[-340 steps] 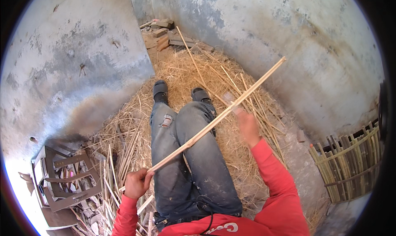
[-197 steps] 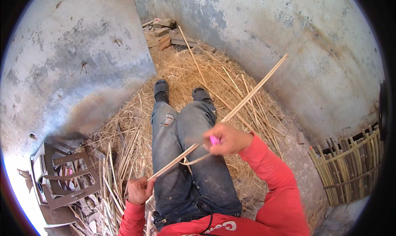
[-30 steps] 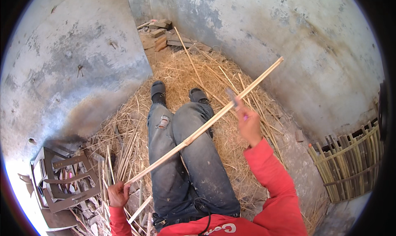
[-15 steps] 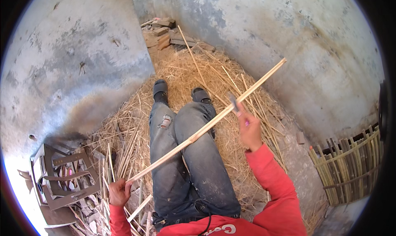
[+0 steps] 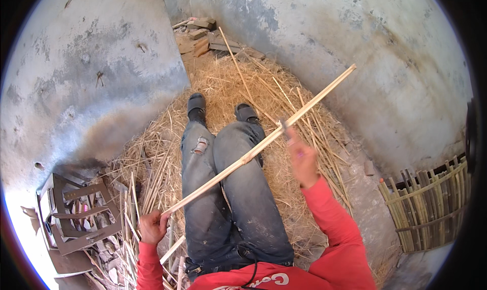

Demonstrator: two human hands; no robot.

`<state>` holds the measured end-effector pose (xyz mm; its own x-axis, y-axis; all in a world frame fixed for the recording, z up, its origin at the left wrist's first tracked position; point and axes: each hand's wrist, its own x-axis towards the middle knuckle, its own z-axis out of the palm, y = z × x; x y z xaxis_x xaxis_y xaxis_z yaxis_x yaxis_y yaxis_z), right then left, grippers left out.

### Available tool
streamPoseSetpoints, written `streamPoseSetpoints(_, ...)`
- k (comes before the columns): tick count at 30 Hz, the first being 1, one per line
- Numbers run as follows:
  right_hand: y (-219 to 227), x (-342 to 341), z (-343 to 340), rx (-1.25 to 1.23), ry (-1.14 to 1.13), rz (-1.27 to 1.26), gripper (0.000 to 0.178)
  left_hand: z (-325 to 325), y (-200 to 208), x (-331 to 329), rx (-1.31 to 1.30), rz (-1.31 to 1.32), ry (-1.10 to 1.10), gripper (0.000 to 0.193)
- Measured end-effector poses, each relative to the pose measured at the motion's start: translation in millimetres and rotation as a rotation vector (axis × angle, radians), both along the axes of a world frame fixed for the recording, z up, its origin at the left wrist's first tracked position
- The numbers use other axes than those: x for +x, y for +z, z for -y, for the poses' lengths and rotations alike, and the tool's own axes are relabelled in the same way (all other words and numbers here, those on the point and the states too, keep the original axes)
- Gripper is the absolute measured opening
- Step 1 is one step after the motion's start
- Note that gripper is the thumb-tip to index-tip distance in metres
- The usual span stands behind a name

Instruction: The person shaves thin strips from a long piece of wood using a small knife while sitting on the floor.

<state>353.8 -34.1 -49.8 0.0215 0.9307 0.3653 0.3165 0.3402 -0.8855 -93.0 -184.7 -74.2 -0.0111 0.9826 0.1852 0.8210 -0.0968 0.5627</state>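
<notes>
A long, pale bamboo strip slants across my thighs, rising from lower left to upper right. Its lower end is gripped in my left hand, thumb pressed along the strip. My right hand, somewhat blurred, is closed round a small knife whose dark blade lies against the strip's upper part. Where the blade meets it, a small raised sliver shows. A joint in the bamboo sits about midway, above my right thigh. The knife's handle is mostly hidden by my fingers.
Shavings and loose strips cover the floor around my legs. A brown frame stands among scraps at the left. At the right, a slatted bamboo panel leans by the wall. Bricks lie in the far corner.
The bamboo strip has shifted slightly up and to the right with my left hand. My right hand and the knife have moved a little down and left along it.
</notes>
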Motion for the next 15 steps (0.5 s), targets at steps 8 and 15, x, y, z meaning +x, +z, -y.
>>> streamPoseSetpoints(8, -0.6, -30.6, 9.2, 0.053, 0.011, -0.078, 0.033, -7.5, 1.0, 7.4, 0.027, 0.023, 0.002, 0.044)
streamPoseSetpoints(15, 14.3, -12.9, 4.1, -0.269, -0.141, 0.026, 0.033, -3.3, 0.1, 11.7, -0.002, 0.056, 0.056, 0.047)
